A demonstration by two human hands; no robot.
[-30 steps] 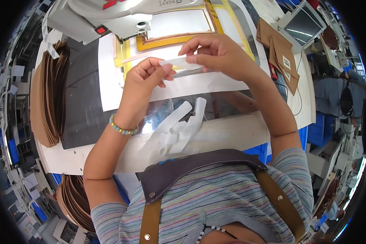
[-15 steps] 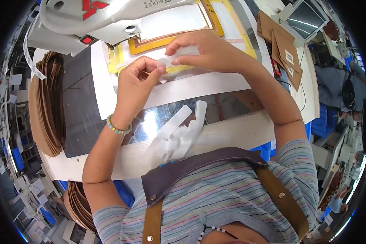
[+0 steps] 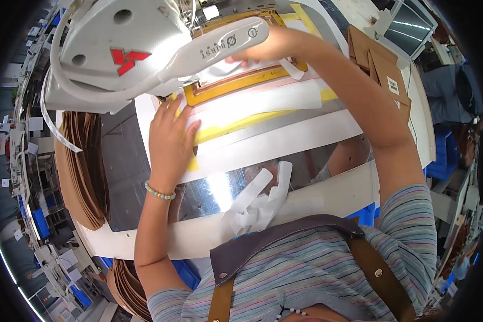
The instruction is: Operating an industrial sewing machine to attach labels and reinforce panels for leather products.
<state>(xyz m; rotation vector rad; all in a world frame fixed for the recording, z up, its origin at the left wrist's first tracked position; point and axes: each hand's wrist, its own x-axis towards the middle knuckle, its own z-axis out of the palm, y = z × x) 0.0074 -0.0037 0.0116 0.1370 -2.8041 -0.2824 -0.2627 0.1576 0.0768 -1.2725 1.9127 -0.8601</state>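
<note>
My left hand [image 3: 172, 131] lies with fingers spread at the left end of a yellow-edged template [image 3: 241, 125], fingertips by the corner of an amber frame [image 3: 236, 88]. Farther off, my right hand [image 3: 273, 45] reaches over that frame. A white lamp arm [image 3: 220, 47] covers most of its fingers; a few fingertips show below it, close to white material, and their grip is hidden. A small white strip [image 3: 292, 69] lies across the frame's right side, near my right wrist. A wider white strip [image 3: 284, 101] rests on the template in front of the frame.
A grey-white sewing machine head [image 3: 121, 51] stands at the far left. Loose white strips [image 3: 260, 201] lie on the near table edge [image 3: 327, 188]. Stacked brown pieces [image 3: 83, 166] stand at the left. Brown card pieces [image 3: 383, 75] and a screen [image 3: 413, 27] are at the far right.
My hands have parted from the small white piece they handled together. The left has come down flat onto the template; the right has moved away under the lamp. My view has shifted.
</note>
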